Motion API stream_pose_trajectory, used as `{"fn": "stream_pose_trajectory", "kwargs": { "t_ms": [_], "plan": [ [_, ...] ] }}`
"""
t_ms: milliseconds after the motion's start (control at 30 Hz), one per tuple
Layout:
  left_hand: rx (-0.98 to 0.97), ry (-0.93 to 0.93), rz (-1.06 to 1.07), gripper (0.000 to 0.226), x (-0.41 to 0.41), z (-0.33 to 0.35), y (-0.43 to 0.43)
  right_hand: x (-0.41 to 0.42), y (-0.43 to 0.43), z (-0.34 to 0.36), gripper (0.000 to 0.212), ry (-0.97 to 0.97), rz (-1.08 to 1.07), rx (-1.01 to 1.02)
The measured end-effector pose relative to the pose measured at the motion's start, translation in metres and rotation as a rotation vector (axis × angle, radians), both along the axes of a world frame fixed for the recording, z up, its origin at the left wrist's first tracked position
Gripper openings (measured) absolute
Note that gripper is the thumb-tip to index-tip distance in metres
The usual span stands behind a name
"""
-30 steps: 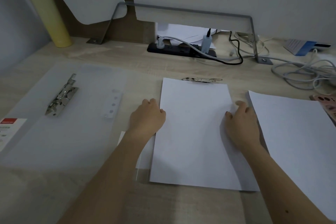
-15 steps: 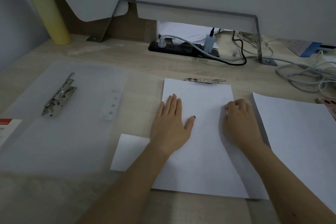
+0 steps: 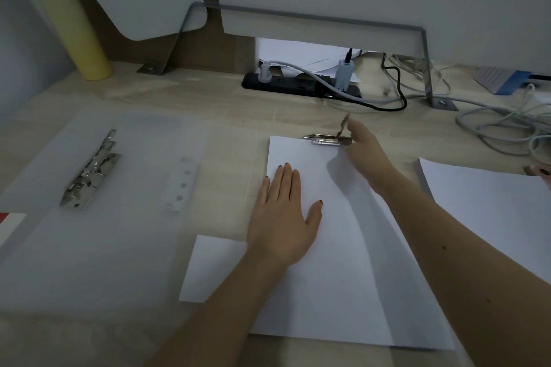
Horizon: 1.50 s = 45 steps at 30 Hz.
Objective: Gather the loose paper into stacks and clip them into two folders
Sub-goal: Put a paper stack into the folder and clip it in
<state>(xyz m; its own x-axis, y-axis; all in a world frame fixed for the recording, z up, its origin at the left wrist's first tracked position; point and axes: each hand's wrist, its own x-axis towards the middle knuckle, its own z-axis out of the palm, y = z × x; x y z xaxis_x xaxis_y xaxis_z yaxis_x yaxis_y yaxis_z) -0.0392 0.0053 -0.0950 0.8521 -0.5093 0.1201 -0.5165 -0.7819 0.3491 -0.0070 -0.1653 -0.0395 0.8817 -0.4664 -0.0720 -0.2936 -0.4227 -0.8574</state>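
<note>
Your left hand point(image 3: 281, 217) lay flat and open, pinning the paper stack point(image 3: 328, 247). Your right hand point(image 3: 365, 147) gripped the clip lever point(image 3: 343, 125), raised. Pressing it shut looked next.

Matt white paper stack point(image 3: 334, 247) on a pale wood-grain worktop point(image 3: 208, 98); shiny metal clip point(image 3: 326, 139) at 12 o'clock; frosted translucent plastic folder point(image 3: 98, 235) at 9 o'clock.

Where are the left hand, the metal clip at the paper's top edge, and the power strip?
left hand point(image 3: 281, 220), head view, back of hand.
metal clip point(image 3: 326, 140), head view, flat bar.
power strip point(image 3: 286, 86), head view, top face.
</note>
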Motion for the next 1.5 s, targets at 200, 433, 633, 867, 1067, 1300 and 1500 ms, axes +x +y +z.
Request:
{"fn": "stream_pose_trajectory", "kwargs": {
  "t_ms": [200,433,633,867,1067,1300,1500],
  "plan": [
    [-0.042,0.004,0.003,0.093,-0.001,0.003,-0.001,0.009,0.011,0.003,0.066,0.029,0.164,-0.341],
    [-0.037,-0.067,0.014,0.096,0.001,-0.005,-0.001,0.015,0.013,0.002,0.072,0.106,0.286,-0.632],
    [-0.039,-0.039,0.008,0.095,0.000,0.001,-0.002,0.021,0.019,-0.009,0.063,0.174,0.343,-0.824],
    [-0.038,0.010,0.012,0.098,-0.001,0.005,0.000,0.021,0.031,-0.018,0.059,0.260,0.342,-0.987],
    [-0.019,0.016,0.013,0.097,0.000,0.004,0.002,0.008,0.032,-0.021,0.065,0.191,0.319,-0.828],
    [0.091,0.025,0.018,0.091,0.002,0.005,0.006,-0.077,-0.004,0.021,0.051,0.149,0.118,-0.537],
    [-0.053,0.232,-0.008,0.053,-0.035,0.037,-0.013,-0.180,-0.058,0.029,0.034,0.229,-0.072,-0.543]
  ]
}}
